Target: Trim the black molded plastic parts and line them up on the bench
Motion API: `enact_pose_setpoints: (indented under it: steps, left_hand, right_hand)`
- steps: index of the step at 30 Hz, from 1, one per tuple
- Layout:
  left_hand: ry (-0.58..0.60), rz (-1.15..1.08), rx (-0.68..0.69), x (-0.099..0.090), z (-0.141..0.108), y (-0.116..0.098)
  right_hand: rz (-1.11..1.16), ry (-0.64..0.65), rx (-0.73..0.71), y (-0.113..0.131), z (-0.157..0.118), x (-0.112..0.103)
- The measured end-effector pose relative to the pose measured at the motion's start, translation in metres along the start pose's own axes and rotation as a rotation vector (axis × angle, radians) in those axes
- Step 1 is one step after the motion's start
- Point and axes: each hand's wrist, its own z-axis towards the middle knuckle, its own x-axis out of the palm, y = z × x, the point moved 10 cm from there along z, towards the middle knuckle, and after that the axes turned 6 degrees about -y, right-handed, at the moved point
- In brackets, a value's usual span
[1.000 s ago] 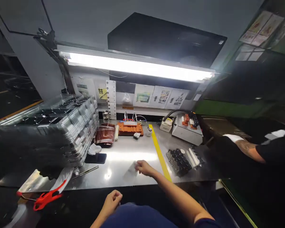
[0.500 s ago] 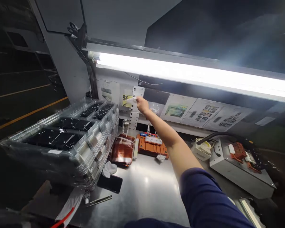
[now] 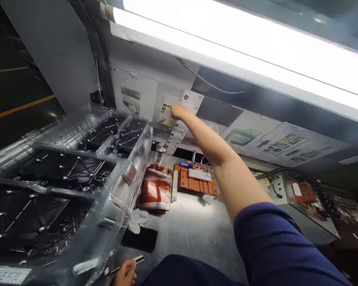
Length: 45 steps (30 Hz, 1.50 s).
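Observation:
My right hand (image 3: pixel 179 112) reaches up to the wall, its fingers curled together over the edge of a yellow sheet with round black stickers (image 3: pixel 166 115). What its fingertips pinch is hidden. Right beside it hangs a white strip of labels (image 3: pixel 192 101) with black dots and small printed codes. Low in the view, my left hand (image 3: pixel 126 274) is closed above the bench, fingers bent inward. A thin metal tool (image 3: pixel 139 259) passes behind that hand; whether the hand grips it does not show.
Clear plastic trays of black parts (image 3: pixel 86 171) are stacked at left. On the metal bench (image 3: pixel 193 226) lie a phone (image 3: pixel 140 239), white gloves (image 3: pixel 137 219), reddish-brown film bags (image 3: pixel 156 188), a glass jar (image 3: pixel 160 154) and an orange fixture (image 3: pixel 197 183). A lamp (image 3: pixel 226 35) hangs overhead.
My view has come closer and tilted, so the lamp and trays look larger. My left hand has come into view beside the metal tool. My right hand stays at the posted sheets.

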Motion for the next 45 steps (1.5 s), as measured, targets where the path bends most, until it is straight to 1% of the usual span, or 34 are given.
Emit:
enact_pose_setpoints:
  steps: [2, 3, 4, 5, 6, 7, 8, 9, 11, 12, 13, 15, 16, 17, 19, 21, 22, 23, 25, 27, 29, 31, 32, 34, 36, 38, 39, 41, 43, 45]
  left_hand:
    - [-0.043, -0.013, 0.02, 0.004, 0.008, -0.005]
    - [-0.075, -0.022, 0.047, 0.003, 0.009, -0.008]
    - [-0.099, -0.027, 0.078, 0.002, 0.009, -0.012]
    - [-0.134, -0.027, 0.11, -0.001, 0.009, -0.017]
    - [-0.168, -0.018, 0.137, -0.005, 0.008, -0.022]
    - [-0.21, -0.007, 0.163, -0.01, 0.007, -0.028]
    - [-0.242, 0.006, 0.193, -0.015, 0.006, -0.036]
    - [-0.289, 0.023, 0.219, -0.021, 0.005, -0.046]
    - [-0.375, 0.06, 0.274, -0.031, 0.005, -0.069]
    - [-0.411, 0.081, 0.293, -0.035, 0.005, -0.082]
    - [-0.439, 0.102, 0.308, -0.038, 0.007, -0.095]
    - [-0.486, 0.139, 0.314, -0.043, 0.013, -0.119]
    - [-0.513, 0.151, 0.306, -0.046, 0.016, -0.13]
    - [-0.537, 0.156, 0.294, -0.048, 0.019, -0.14]
    - [-0.556, 0.144, 0.267, -0.046, 0.021, -0.154]
    - [-0.532, 0.099, 0.277, -0.033, 0.015, -0.162]
    - [-0.49, 0.06, 0.3, -0.02, 0.008, -0.163]
    - [-0.432, 0.011, 0.328, -0.003, 0.0, -0.162]
    - [-0.293, -0.105, 0.385, 0.04, -0.024, -0.156]
    - [-0.157, -0.221, 0.427, 0.09, -0.053, -0.145]
    - [-0.028, -0.319, 0.443, 0.14, -0.08, -0.131]
    - [0.077, -0.406, 0.435, 0.185, -0.105, -0.118]
    - [0.118, -0.445, 0.424, 0.203, -0.115, -0.113]
    - [0.177, -0.514, 0.39, 0.232, -0.132, -0.102]
    - [0.207, -0.567, 0.344, 0.25, -0.144, -0.092]
    - [0.207, -0.605, 0.297, 0.259, -0.152, -0.083]
    - [0.2, -0.62, 0.275, 0.26, -0.154, -0.078]
    - [0.177, -0.641, 0.239, 0.259, -0.158, -0.071]
    - [0.148, -0.653, 0.214, 0.256, -0.159, -0.064]
    - [0.109, -0.654, 0.198, 0.252, -0.158, -0.057]
  right_hand:
    - [-0.002, 0.011, 0.006, -0.008, -0.016, 0.008]
    - [0.003, -0.029, 0.005, -0.015, -0.029, 0.009]
    - [0.044, -0.134, -0.034, -0.019, -0.047, 0.005]
    - [0.116, -0.235, -0.069, -0.025, -0.072, 0.003]
    - [0.207, -0.281, -0.099, -0.032, -0.102, 0.009]
    - [0.303, -0.274, -0.12, -0.039, -0.136, 0.023]
    - [0.399, -0.205, -0.118, -0.046, -0.174, 0.045]
    - [0.482, -0.052, -0.091, -0.05, -0.216, 0.077]
    - [0.618, 0.386, 0.048, -0.052, -0.316, 0.157]
    - [0.641, 0.499, 0.079, -0.048, -0.365, 0.184]
    - [0.656, 0.567, 0.105, -0.045, -0.41, 0.205]
    - [0.712, 0.661, 0.152, -0.034, -0.487, 0.236]
    - [0.751, 0.693, 0.175, -0.029, -0.519, 0.247]
    - [0.799, 0.715, 0.197, -0.025, -0.547, 0.254]
    - [0.894, 0.722, 0.248, -0.023, -0.588, 0.262]
    - [0.981, 0.692, 0.307, -0.032, -0.615, 0.265]
    - [1.017, 0.662, 0.344, -0.041, -0.624, 0.266]
    - [1.048, 0.622, 0.386, -0.052, -0.631, 0.268]
    - [1.104, 0.52, 0.484, -0.078, -0.642, 0.272]
    - [1.169, 0.414, 0.586, -0.105, -0.651, 0.277]
    - [1.253, 0.339, 0.666, -0.125, -0.661, 0.283]
    - [1.342, 0.303, 0.71, -0.138, -0.672, 0.289]
    - [1.381, 0.294, 0.717, -0.141, -0.677, 0.29]
    - [1.432, 0.282, 0.713, -0.146, -0.689, 0.29]
    - [1.443, 0.26, 0.715, -0.151, -0.702, 0.286]
    - [1.387, 0.183, 0.692, -0.159, -0.71, 0.275]
    - [1.33, 0.138, 0.636, -0.162, -0.71, 0.267]
    - [1.214, 0.095, 0.456, -0.156, -0.706, 0.251]
    - [1.155, 0.13, 0.296, -0.141, -0.701, 0.244]
    - [1.167, 0.186, 0.258, -0.128, -0.698, 0.247]
